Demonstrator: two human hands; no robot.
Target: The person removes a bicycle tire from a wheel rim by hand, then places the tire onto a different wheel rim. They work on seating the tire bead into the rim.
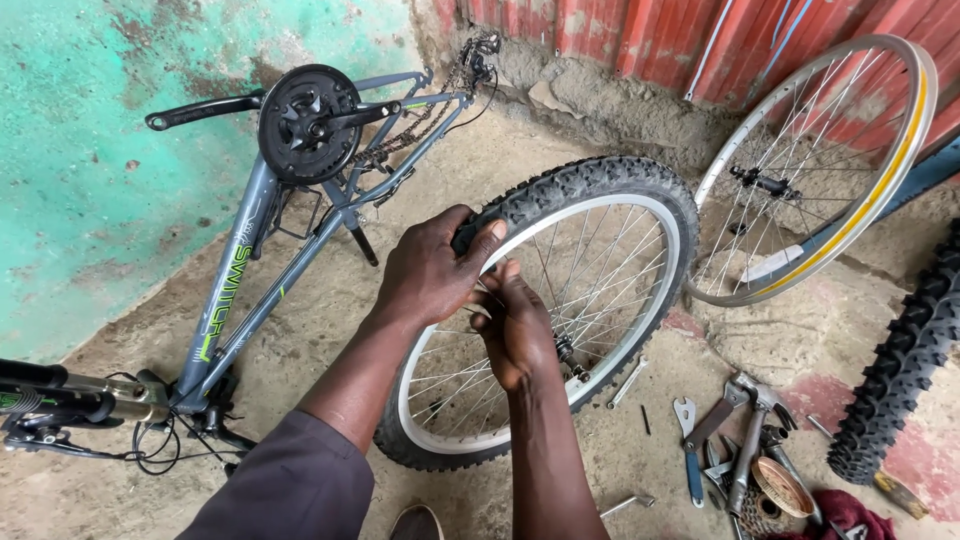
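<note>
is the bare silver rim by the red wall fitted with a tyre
No, the silver rim leaning at the red wall shows bare metal with a yellow band all round, while the wheel under the left hand carries a knobby tyre.

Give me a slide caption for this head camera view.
Both hands, left hand and right hand, grip a knobby-tyred wheel beside an upturned bike frame.

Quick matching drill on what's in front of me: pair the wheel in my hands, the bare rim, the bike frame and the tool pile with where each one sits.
Things:
1. Tyred wheel
2. Bare rim
3. Grey bike frame
4. Tool pile

Places:
A. On the ground, lower right
B. Lying upside down on the left
C. Gripped by the left hand and right hand
D. Leaning against the red wall

Pairs: 1-C, 2-D, 3-B, 4-A
</note>
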